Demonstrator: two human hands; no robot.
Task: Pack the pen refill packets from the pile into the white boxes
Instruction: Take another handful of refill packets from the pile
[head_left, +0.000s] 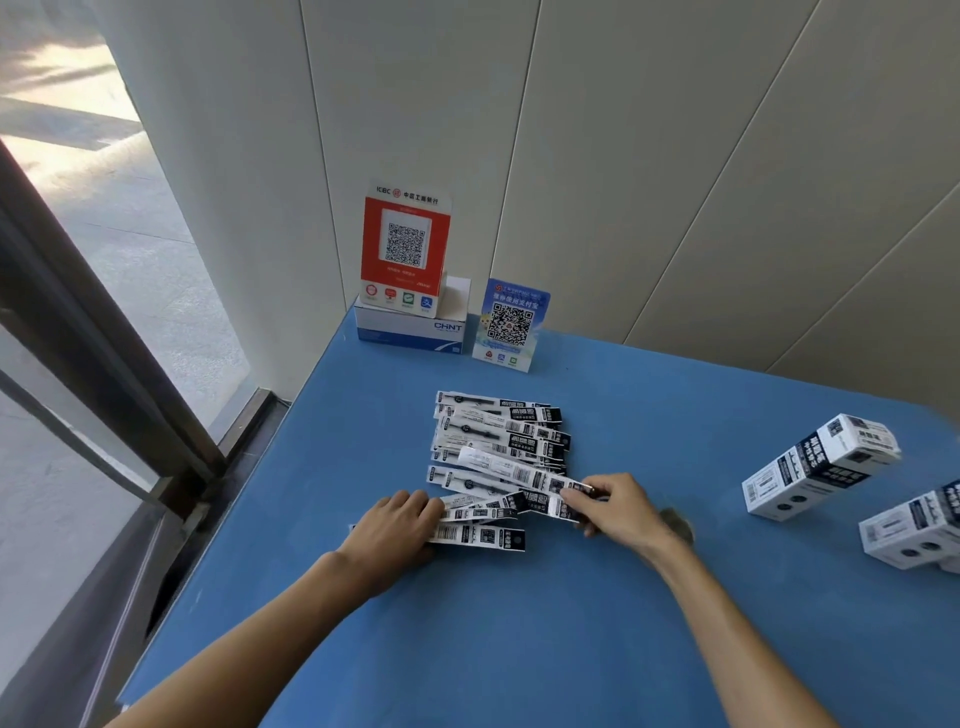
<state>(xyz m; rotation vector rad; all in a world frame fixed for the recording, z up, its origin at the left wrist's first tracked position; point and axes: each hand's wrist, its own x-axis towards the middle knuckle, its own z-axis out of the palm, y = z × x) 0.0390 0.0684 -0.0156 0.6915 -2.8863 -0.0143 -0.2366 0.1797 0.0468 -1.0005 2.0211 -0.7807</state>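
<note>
The person is gathering a batch: the left hand (400, 525) presses down on the near packets of the pile (498, 447) mid-tabletop (519, 649), while the right hand (618, 506) pinches, it seems, the ends of two. Next they must carry them well right to the white boxes (818, 465). The packets are slim black-and-white printed strips, loosely fanned.

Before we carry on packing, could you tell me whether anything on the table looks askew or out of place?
The refill packets lie fanned and crooked, not stacked. The nearer white box sits tilted, leaning on one edge. Nothing looks spilled or damaged.
</note>
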